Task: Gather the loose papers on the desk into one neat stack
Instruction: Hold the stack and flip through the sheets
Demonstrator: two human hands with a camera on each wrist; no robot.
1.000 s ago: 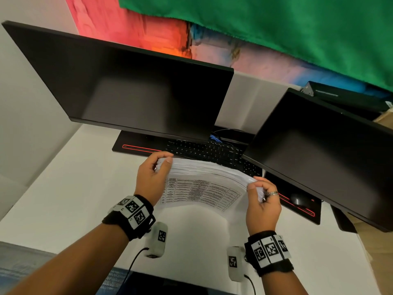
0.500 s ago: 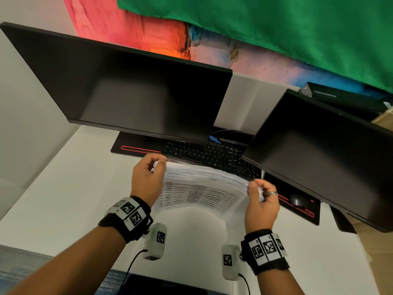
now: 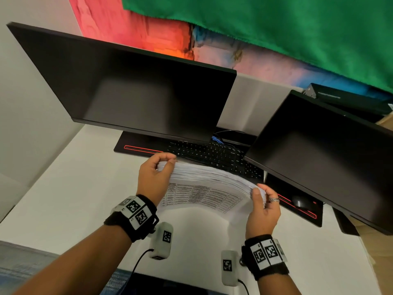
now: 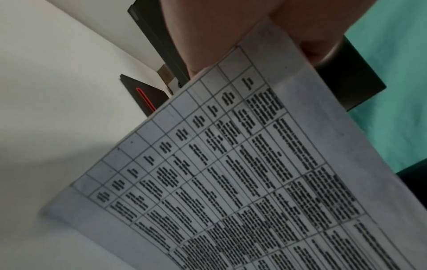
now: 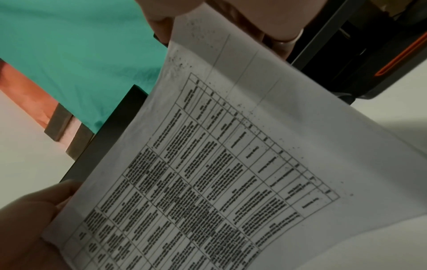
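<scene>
- Head view: A person's left hand [image 3: 153, 177] and right hand [image 3: 263, 211] hold a thick stack of white printed papers [image 3: 204, 188] upright above the white desk [image 3: 63, 199], in front of a black keyboard [image 3: 214, 155] and under two dark monitors [image 3: 136, 90]. Each hand clasps one end of the stack, thumb on the near face and fingers curled over the top edge. The nearest sheet, printed with a table, bows toward the camera. The sheets appear already gathered, and no loose paper shows elsewhere on the visible desk; judging from this, what remains is squaring the fanned top edges and laying the stack down. A black mouse [image 3: 299, 202] sits on a black desk mat with a red stripe [image 3: 297, 209] at right.
- Left wrist view: The table-printed sheet [image 4: 231, 173] fills the frame, with the left hand's thumb [image 4: 208, 36] pressed on its face near the top corner and the desk pale beneath. Edges at the lower corner look fairly even here.
- Right wrist view: The same printed sheet [image 5: 219, 164] curves outward, pinched at the top by the right hand's thumb [image 5: 159, 16] and fingers [image 5: 275, 31]; the left hand [image 5: 30, 219] grips the far end.
- Containers: no tray, box or folder is visible in any view, so the stack's resting place is presumably the bare desk.
</scene>
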